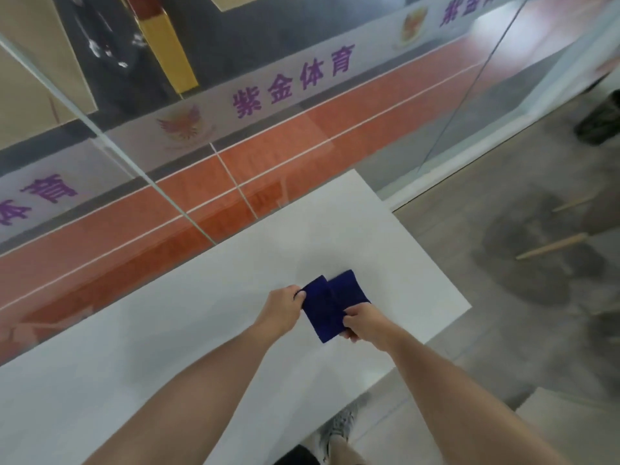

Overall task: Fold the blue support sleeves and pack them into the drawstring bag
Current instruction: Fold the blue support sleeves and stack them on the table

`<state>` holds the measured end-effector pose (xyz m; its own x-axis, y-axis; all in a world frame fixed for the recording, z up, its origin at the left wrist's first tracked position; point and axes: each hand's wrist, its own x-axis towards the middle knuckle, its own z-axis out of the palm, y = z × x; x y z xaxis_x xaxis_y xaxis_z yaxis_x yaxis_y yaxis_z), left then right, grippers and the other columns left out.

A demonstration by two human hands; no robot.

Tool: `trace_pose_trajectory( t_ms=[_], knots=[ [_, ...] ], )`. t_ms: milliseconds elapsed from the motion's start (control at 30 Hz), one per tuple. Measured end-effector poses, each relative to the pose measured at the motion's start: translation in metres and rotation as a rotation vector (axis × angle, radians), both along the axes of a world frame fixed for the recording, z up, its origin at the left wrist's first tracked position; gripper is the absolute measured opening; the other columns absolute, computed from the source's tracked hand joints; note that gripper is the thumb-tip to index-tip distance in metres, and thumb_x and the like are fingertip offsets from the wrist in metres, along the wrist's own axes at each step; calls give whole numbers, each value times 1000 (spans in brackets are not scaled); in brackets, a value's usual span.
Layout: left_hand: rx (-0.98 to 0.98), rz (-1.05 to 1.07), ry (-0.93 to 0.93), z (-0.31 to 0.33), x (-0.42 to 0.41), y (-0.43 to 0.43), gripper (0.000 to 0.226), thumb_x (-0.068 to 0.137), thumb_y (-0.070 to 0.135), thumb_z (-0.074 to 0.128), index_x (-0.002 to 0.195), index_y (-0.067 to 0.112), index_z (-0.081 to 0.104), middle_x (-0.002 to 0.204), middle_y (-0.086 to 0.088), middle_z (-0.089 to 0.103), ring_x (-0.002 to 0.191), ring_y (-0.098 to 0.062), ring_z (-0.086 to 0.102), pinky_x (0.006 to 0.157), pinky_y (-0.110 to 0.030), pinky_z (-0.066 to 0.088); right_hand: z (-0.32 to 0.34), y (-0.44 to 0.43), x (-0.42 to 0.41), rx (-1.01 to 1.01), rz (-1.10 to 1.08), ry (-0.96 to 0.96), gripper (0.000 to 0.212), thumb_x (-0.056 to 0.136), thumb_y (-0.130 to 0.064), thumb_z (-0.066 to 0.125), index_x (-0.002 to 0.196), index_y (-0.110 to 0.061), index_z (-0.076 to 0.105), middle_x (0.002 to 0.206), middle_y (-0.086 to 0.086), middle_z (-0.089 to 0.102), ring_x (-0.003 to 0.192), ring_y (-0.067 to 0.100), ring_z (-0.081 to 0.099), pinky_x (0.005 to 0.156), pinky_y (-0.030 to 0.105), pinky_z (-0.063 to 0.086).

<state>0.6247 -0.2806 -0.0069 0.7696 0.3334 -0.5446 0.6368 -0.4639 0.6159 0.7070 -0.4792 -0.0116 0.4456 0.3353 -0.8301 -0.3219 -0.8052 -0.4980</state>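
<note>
A glass partition wall (141, 169) with a frosted band of purple Chinese characters (292, 83) is seen at far left and across the top, with an orange running-track floor (100, 250) behind it. A flat white rectangular tabletop (167, 330) is laid diagonally through the lower half.

The bare left forearm is extended up from bottom left, wrist slightly bent. The left hand (280, 312) is held knuckles up, fingers curled, thumb and fingertips pinched closed on the left edge of a dark blue knitted support sleeve (323, 312). This sleeve is held flat, just above or on the tabletop; contact cannot be told. A second dark blue sleeve (349, 286) is seen just beyond it, partly overlapped, lying on the table near the right end.

The right hand (364, 322) is brought in from lower right on a bare forearm, fingers curled under, clamped on the near-right edge of the same front sleeve. The sleeve is stretched between both hands.

At right, a grey concrete floor (503, 182) with dark stains is shown. A grey sneaker (337, 427) is visible under the table edge, bottom centre.
</note>
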Motion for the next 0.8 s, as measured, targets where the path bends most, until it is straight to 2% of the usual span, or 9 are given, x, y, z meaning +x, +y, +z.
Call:
trace_pose_trajectory(
  t_ms=[100,167,267,367,533,633,700,800],
  knots=[
    [67,-143,22,-20,22,-20,29,99,22,40,76,10,54,72,-4,60,68,-25,56,60,-34,40,-9,-24,15,-50,-65,-25,24,86,-6,45,86,1,69,75,10,69,65,19,60,63,30,49],
    [85,-180,9,-29,35,-27,24,96,19,43,75,11,53,70,-3,57,66,-23,53,60,-32,36,-17,-36,20,-83,-116,-35,25,87,-7,48,91,3,70,73,9,70,62,18,61,62,30,51],
    [99,-184,-30,-36,52,-33,21,97,20,48,82,12,61,73,-2,60,68,-21,55,63,-29,37,-26,-46,28,-158,-151,-83,22,87,-13,54,87,-1,72,68,8,72,57,17,61,65,34,56],
    [122,-176,-56,-43,63,-33,20,98,20,52,91,8,67,82,-6,66,74,-22,59,67,-29,40,-31,-47,35,-213,-143,-111,22,90,-24,59,88,-6,70,75,5,74,58,16,60,57,27,50],
    [163,-197,-57,-55,70,-35,21,98,23,53,93,8,67,86,-8,68,77,-23,61,69,-32,44,-41,-43,38,-278,-96,-130,22,92,-28,58,89,-8,66,88,10,73,66,19,59,63,29,49],
    [155,-172,-60,-61,72,-39,19,98,25,54,93,10,65,90,-6,66,82,-25,62,72,-33,47,-44,-45,35,-318,-88,-215,24,92,-33,57,85,-10,61,82,7,67,70,21,58,61,30,46],
    [155,-155,-61,-63,71,-41,19,98,29,55,104,11,62,103,-4,61,93,-25,60,79,-33,49,-44,-46,33,-351,-103,-264,28,92,-40,60,89,-13,57,84,3,64,72,19,59,62,30,47],
    [220,-200,-50,-67,68,-42,37,98,31,57,130,13,53,125,-4,49,113,-25,50,91,-32,47,-42,-42,27,-357,-96,-333,34,91,-44,64,106,-14,55,96,1,62,83,21,62,68,32,51]
  ],
)
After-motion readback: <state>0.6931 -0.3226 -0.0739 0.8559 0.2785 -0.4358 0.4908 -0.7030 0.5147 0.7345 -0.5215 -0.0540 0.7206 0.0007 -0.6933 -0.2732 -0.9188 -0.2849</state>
